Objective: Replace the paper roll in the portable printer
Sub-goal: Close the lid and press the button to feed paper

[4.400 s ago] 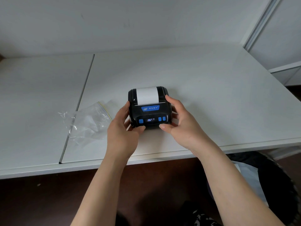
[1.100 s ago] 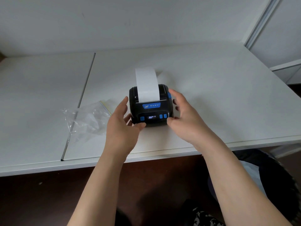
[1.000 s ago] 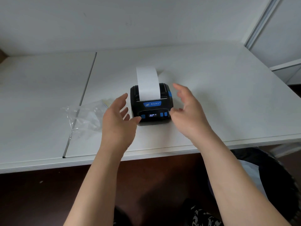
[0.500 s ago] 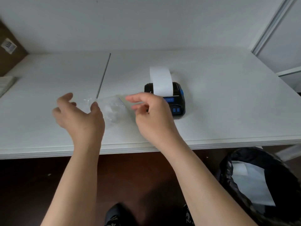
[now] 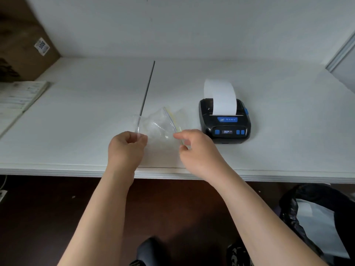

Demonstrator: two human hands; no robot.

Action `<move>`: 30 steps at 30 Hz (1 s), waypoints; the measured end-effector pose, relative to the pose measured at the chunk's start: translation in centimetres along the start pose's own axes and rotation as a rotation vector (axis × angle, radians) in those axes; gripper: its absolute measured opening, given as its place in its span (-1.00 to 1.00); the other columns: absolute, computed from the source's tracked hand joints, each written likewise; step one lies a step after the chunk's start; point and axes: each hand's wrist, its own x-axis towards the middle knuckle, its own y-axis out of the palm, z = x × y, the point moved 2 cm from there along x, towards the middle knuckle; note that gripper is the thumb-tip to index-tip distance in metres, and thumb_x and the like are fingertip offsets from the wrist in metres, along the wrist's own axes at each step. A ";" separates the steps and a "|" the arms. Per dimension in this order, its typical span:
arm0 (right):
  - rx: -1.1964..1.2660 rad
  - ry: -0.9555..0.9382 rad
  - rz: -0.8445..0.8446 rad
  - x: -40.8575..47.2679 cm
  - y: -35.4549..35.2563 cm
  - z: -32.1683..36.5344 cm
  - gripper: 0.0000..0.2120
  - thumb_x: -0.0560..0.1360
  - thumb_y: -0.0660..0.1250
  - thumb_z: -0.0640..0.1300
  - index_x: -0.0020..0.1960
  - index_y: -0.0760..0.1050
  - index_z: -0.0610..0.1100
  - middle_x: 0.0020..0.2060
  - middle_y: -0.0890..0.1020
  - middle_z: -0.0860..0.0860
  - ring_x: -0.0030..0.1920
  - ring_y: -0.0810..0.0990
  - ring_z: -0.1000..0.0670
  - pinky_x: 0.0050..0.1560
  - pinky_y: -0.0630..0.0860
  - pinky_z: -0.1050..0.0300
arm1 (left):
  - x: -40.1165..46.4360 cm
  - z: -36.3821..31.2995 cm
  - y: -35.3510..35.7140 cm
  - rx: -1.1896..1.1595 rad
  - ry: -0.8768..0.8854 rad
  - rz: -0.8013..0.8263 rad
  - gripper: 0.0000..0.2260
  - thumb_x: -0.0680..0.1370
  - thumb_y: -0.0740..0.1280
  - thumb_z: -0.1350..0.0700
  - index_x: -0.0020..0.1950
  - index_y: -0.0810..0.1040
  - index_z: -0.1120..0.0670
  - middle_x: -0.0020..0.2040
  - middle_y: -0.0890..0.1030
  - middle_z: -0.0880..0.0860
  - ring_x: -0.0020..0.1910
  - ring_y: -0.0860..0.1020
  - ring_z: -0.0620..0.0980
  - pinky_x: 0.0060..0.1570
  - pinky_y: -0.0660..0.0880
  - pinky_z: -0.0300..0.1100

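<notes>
The black portable printer (image 5: 224,121) with blue buttons sits on the white table, lid closed, display lit. A strip of white paper (image 5: 221,96) curls up out of its slot. Left of it lies a clear plastic zip bag (image 5: 159,125). My left hand (image 5: 126,148) pinches the bag's left edge. My right hand (image 5: 197,148) pinches its right edge by the yellow zip strip. Neither hand touches the printer.
The white table (image 5: 288,150) has a dark seam (image 5: 147,89) running back from the bag. A cardboard box (image 5: 25,45) and a stack of papers (image 5: 17,98) sit at far left. A bin with a black liner (image 5: 317,214) stands below the table edge at right.
Paper fed out of the printer while both hands held it. Both hands then let go of the printer, moved left and took hold of the plastic bag's edges.
</notes>
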 end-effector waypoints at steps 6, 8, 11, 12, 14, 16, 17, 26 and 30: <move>0.205 0.022 -0.187 0.2 -0.2 0.6 -0.46 0.52 0.29 -0.01 0.46 0.25 -0.03 0.33 0.42 0.00 -0.09 0.62 0.07 0.17 0.46 0.16 | -0.6 -1.2 -1.6 -0.309 0.058 0.079 -0.81 0.53 0.28 0.33 -0.23 0.43 0.10 -0.09 0.66 0.07 -0.19 0.60 -0.01 -0.23 0.49 -0.35; 0.346 0.086 -0.197 0.1 -0.2 0.4 -0.43 0.51 0.31 0.03 0.47 0.23 -0.05 0.27 0.49 -0.01 -0.02 0.66 -0.05 0.15 0.56 -0.02 | -1.4 -1.6 -1.9 -0.335 0.090 0.122 -0.81 0.53 0.27 0.36 -0.21 0.43 0.11 -0.09 0.67 0.09 -0.21 0.61 -0.01 -0.28 0.50 -0.40; 0.593 0.164 -0.182 -0.8 -0.5 0.3 -0.53 0.53 0.31 -0.03 0.40 0.33 -0.11 -0.01 0.59 0.01 -0.27 0.65 0.06 -0.11 0.63 0.19 | -2.6 -1.9 -1.7 -0.349 0.089 0.152 -0.82 0.49 0.35 0.33 -0.20 0.43 0.09 -0.13 0.68 0.09 -0.26 0.62 -0.02 -0.14 0.50 -0.25; 0.621 0.158 -0.194 -1.1 -0.8 0.4 -0.58 0.53 0.32 -0.05 0.35 0.39 -0.14 -0.04 0.61 -0.02 -0.31 0.63 0.08 -0.15 0.62 0.24 | -3.1 -2.0 -1.6 -0.356 0.081 0.168 -0.81 0.46 0.38 0.31 -0.20 0.42 0.08 -0.15 0.68 0.09 -0.27 0.63 -0.02 -0.09 0.48 -0.18; 0.650 0.134 -0.231 -1.8 -1.6 0.3 -0.70 0.53 0.33 -0.09 0.21 0.51 -0.18 -0.13 0.64 -0.05 -0.33 0.62 0.09 -0.17 0.60 0.22 | -4.2 -2.2 -1.3 -0.368 0.072 0.203 -0.80 0.42 0.44 0.30 -0.17 0.45 0.08 -0.20 0.68 0.09 -0.29 0.62 -0.02 -0.04 0.48 -0.12; 0.667 0.105 -0.261 -2.7 -2.8 0.1 -0.83 0.52 0.34 -0.12 0.04 0.59 -0.19 -0.29 0.62 0.00 -0.33 0.59 0.07 -0.15 0.57 0.16 | -5.2 -2.2 -1.1 -0.389 0.062 0.219 -0.80 0.42 0.45 0.28 -0.06 0.49 0.11 -0.28 0.68 0.06 -0.29 0.62 -0.02 -0.05 0.48 -0.12; 0.682 0.097 -0.271 -3.3 -3.5 -0.1 -0.88 0.51 0.35 -0.14 -0.03 0.61 -0.18 -0.35 0.60 0.02 -0.33 0.58 0.07 -0.16 0.56 0.18 | -5.8 -2.2 -1.1 -0.408 0.055 0.227 -0.81 0.43 0.43 0.28 -0.01 0.50 0.13 -0.32 0.68 0.02 -0.29 0.62 -0.03 -0.07 0.47 -0.15; 0.656 0.113 -0.405 -10.1 -10.0 -4.4 -0.94 0.54 0.29 -0.18 -0.06 0.52 -0.05 -0.46 0.55 0.02 -0.46 0.48 0.12 -0.38 0.45 0.29 | -13.0 -4.3 2.5 -0.472 0.072 0.433 -0.85 0.55 0.23 0.30 0.03 0.36 0.07 -0.28 0.70 0.09 -0.33 0.63 -0.03 -0.09 0.49 -0.16; 0.606 0.121 -0.442 -12.7 -13.4 -7.0 -0.83 0.54 0.26 -0.28 -0.08 0.46 -0.01 -0.39 0.59 -0.05 -0.32 0.53 0.04 -0.22 0.46 0.18 | -16.0 -5.1 5.5 -0.368 0.148 0.490 -0.74 0.54 0.13 0.38 -0.09 0.29 -0.01 -0.19 0.70 0.14 -0.25 0.63 0.03 -0.02 0.51 -0.10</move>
